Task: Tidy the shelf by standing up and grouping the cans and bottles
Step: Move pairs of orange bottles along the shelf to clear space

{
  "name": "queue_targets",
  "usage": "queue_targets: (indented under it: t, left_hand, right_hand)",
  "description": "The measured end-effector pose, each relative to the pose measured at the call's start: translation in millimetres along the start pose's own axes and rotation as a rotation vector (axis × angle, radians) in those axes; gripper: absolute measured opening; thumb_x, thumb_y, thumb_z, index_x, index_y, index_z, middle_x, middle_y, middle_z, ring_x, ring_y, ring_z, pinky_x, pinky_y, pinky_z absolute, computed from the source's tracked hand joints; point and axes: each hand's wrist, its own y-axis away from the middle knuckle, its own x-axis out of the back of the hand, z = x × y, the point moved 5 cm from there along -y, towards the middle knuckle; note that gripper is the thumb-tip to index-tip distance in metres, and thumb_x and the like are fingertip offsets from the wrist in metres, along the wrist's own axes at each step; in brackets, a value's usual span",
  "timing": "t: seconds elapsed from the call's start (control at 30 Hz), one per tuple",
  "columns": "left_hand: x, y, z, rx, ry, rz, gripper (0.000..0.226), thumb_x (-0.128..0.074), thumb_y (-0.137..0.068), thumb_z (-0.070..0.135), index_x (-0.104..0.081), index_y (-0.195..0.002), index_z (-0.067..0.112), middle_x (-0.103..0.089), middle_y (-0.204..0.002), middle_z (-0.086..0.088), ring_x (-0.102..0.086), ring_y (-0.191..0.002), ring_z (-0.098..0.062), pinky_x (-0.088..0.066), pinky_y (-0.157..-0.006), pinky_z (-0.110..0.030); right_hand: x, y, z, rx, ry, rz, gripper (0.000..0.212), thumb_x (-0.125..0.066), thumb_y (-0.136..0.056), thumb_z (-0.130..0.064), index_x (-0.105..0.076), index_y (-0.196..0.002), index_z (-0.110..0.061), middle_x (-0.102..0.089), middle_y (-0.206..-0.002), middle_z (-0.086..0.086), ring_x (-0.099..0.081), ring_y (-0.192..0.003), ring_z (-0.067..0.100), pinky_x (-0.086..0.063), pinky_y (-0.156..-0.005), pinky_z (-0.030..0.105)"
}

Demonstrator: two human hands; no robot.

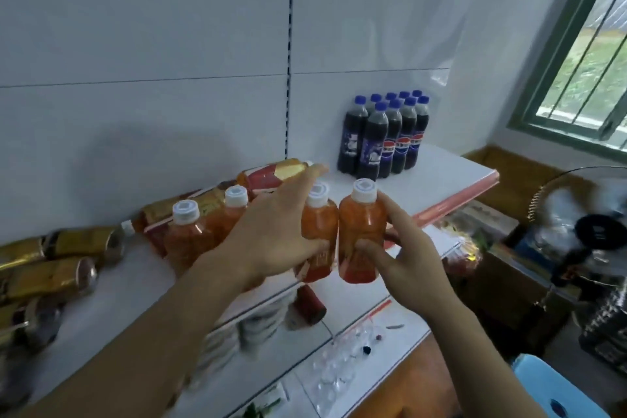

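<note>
On the white shelf (441, 173) the cola bottles (385, 136) already stand grouped at the back right, while gold cans (51, 268) and red-labelled bottles (271, 173) lie toppled to the left. The grouping of orange bottles seems in hand: the left hand (271, 231) grips one orange bottle (319, 231) and the right hand (403, 258) pinches its neighbour (361, 224), the two upright and touching at the shelf's front edge. Next, likely set both firmly down, let go, then right the fallen ones.
</note>
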Motion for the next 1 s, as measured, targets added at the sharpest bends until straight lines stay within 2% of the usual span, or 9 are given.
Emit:
queue_targets:
  t: [0.17, 0.27, 0.37, 0.53, 0.67, 0.73, 0.8, 0.87, 1.0]
  left_hand:
    - [1.3, -35.1, -5.2, 0.065, -0.443, 0.020, 0.097, -0.080, -0.074, 0.056, -0.026, -0.154, 0.048, -0.060, -0.145, 0.008, -0.057, -0.130, -0.025, -0.043, -0.113, -0.053]
    - [0.7, -44.1, -13.9, 0.125, -0.602, -0.022, 0.093, -0.079, -0.074, 0.060, -0.023, -0.146, 0.043, -0.064, -0.131, 0.004, -0.057, -0.124, -0.024, -0.036, -0.113, -0.048]
    - [-0.9, -51.2, -26.8, 0.215, -0.706, -0.095, 0.094, -0.078, -0.075, 0.063, -0.024, -0.148, 0.037, -0.064, -0.123, 0.001, -0.055, -0.124, -0.025, -0.033, -0.115, -0.050]
    - [3.6, -59.6, -37.8, 0.286, -0.739, -0.163, 0.088, -0.079, -0.074, 0.068, -0.035, -0.140, 0.029, -0.066, -0.115, 0.001, -0.058, -0.113, -0.026, -0.042, -0.101, -0.046]
    - [12.2, -58.6, -46.6, 0.347, -0.756, -0.207, 0.086, -0.079, -0.074, 0.070, -0.037, -0.136, 0.027, -0.065, -0.120, 0.000, -0.060, -0.107, -0.027, -0.043, -0.084, -0.043]
    - [14.5, -56.5, -50.2, 0.355, -0.756, -0.207, 0.088, -0.079, -0.074, 0.070, -0.038, -0.137, 0.026, -0.063, -0.127, 0.000, -0.059, -0.110, -0.027, -0.042, -0.082, -0.043]
    - [14.5, -54.8, -50.7, 0.364, -0.771, -0.206, 0.092, -0.080, -0.075, 0.069, -0.036, -0.143, 0.025, -0.058, -0.137, 0.000, -0.056, -0.120, -0.026, -0.043, -0.087, -0.043]
    - [12.7, -55.2, -49.8, 0.367, -0.787, -0.195, 0.097, -0.080, -0.077, 0.068, -0.033, -0.149, 0.023, -0.053, -0.145, -0.001, -0.052, -0.130, -0.026, -0.046, -0.099, -0.046]
    - [7.6, -55.0, -47.3, 0.369, -0.803, -0.181, 0.105, -0.079, -0.078, 0.068, -0.026, -0.156, 0.023, -0.046, -0.156, -0.001, -0.046, -0.140, -0.027, -0.041, -0.113, -0.053]
  right_hand:
    - [-12.4, -62.1, 25.0, 0.115, -0.045, -0.182, 0.074, -0.073, -0.101, -0.032, -0.032, -0.159, -0.053, -0.048, -0.155, -0.028, -0.050, -0.140, 0.007, -0.049, -0.118, 0.044]
    - [-30.0, -85.2, 33.2, 0.188, -0.097, -0.257, 0.073, -0.072, -0.101, -0.023, -0.036, -0.159, -0.050, -0.053, -0.153, -0.025, -0.053, -0.138, 0.006, -0.051, -0.116, 0.044]
    - [-49.2, -100.4, 39.4, 0.214, -0.136, -0.310, 0.071, -0.071, -0.102, -0.023, -0.037, -0.158, -0.050, -0.056, -0.151, -0.023, -0.056, -0.136, 0.006, -0.053, -0.114, 0.043]
    - [-74.4, -117.9, 49.9, 0.243, -0.201, -0.342, 0.071, -0.074, -0.098, -0.026, -0.040, -0.158, -0.046, -0.062, -0.143, -0.021, -0.061, -0.130, 0.006, -0.056, -0.108, 0.043]
    - [-88.2, -124.2, 48.2, 0.264, -0.222, -0.377, 0.073, -0.075, -0.099, -0.033, -0.038, -0.161, -0.043, -0.063, -0.144, -0.017, -0.060, -0.131, 0.004, -0.056, -0.109, 0.039]
    - [-92.6, -127.5, 45.3, 0.292, -0.211, -0.385, 0.073, -0.074, -0.100, -0.034, -0.037, -0.162, -0.041, -0.063, -0.143, -0.016, -0.060, -0.129, 0.004, -0.056, -0.108, 0.039]
    - [-94.8, -129.6, 43.5, 0.329, -0.174, -0.387, 0.073, -0.071, -0.101, -0.036, -0.033, -0.163, -0.042, -0.061, -0.145, -0.016, -0.060, -0.129, 0.007, -0.057, -0.108, 0.041]
    - [-95.7, -131.8, 44.1, 0.355, -0.119, -0.403, 0.075, -0.068, -0.103, -0.040, -0.026, -0.166, -0.044, -0.057, -0.151, -0.014, -0.060, -0.129, 0.012, -0.057, -0.106, 0.042]
    - [-94.6, -128.5, 46.2, 0.376, -0.034, -0.425, 0.080, -0.060, -0.106, -0.047, -0.011, -0.168, -0.048, -0.044, -0.164, -0.011, -0.053, -0.139, 0.016, -0.050, -0.107, 0.033]
